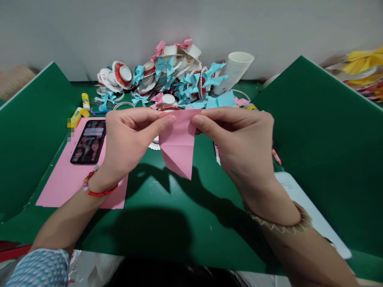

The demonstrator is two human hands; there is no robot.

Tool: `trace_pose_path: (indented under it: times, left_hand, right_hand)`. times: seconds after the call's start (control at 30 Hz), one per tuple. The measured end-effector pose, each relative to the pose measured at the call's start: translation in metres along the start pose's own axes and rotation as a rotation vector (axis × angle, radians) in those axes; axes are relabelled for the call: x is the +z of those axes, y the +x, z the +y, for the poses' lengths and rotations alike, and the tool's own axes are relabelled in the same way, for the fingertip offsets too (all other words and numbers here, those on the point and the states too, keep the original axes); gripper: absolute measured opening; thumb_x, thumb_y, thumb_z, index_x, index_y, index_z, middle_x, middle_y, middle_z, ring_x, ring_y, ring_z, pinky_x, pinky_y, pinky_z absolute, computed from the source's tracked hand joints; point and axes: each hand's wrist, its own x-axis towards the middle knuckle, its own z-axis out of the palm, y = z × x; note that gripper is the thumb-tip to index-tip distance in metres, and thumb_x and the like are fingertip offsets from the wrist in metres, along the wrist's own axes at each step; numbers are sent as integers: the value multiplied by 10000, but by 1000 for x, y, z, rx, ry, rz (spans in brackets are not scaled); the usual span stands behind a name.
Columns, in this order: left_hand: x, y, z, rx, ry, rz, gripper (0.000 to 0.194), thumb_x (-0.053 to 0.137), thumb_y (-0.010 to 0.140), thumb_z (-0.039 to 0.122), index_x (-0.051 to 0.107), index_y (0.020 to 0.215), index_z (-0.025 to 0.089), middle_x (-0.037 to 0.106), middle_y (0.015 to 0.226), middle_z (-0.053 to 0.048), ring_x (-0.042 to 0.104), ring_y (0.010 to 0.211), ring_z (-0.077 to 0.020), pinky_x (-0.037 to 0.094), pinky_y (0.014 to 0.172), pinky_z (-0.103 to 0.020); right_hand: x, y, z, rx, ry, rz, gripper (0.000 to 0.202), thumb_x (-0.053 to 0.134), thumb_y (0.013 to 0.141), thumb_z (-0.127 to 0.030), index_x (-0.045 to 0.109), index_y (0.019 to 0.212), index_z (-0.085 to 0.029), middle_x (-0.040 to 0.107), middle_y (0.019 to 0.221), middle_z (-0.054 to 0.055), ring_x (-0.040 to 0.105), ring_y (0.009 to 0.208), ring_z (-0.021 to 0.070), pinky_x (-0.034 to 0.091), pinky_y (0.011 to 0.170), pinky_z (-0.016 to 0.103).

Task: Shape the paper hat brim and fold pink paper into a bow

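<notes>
Above a green table point(167, 223), two bare hands hold a folded pink paper point(178, 141) in the air. The left hand point(127, 145) pinches its upper left edge between thumb and fingers; the right hand point(239, 143) pinches the upper right edge. Left of them, a phone point(89, 141) lies on a pink sheet point(64, 183). Farther back sits a heap of paper-cup crafts with blue and pink bows point(167, 79), beside stacked paper cups point(235, 69).

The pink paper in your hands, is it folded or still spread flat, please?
Folded. The pink paper shows crease lines and tapers to a point below, pinched at its top edge by the left hand and right hand.
</notes>
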Motion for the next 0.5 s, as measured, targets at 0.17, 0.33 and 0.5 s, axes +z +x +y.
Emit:
trace_pose_path:
  times: [0.17,0.33,0.5]
  left_hand:
    - [1,0,1,12,-7,18,69,701,696,225,687,636,193,654,597,33,608,581,-114,505,521,-234]
    - [2,-1,2,-16,-16,7,62,697,695,214,686,638,194,657,607,21,616,594,-128,509,537,-251]
    - [2,-1,-2,-43,-59,12,47,711,684,230,683,661,201,665,648,13,626,636,-137,518,572,-264]
  right_hand:
    - [1,0,2,11,19,13,91,673,726,-170,688,658,-230,662,611,-46,607,551,104,541,568,266]
    - [1,-1,4,16,20,20,105,671,725,-162,689,660,-242,664,616,-43,609,563,112,534,563,272]
    - [2,-1,4,-3,12,14,111,660,739,-161,686,665,-239,657,618,-42,615,584,117,530,574,279]
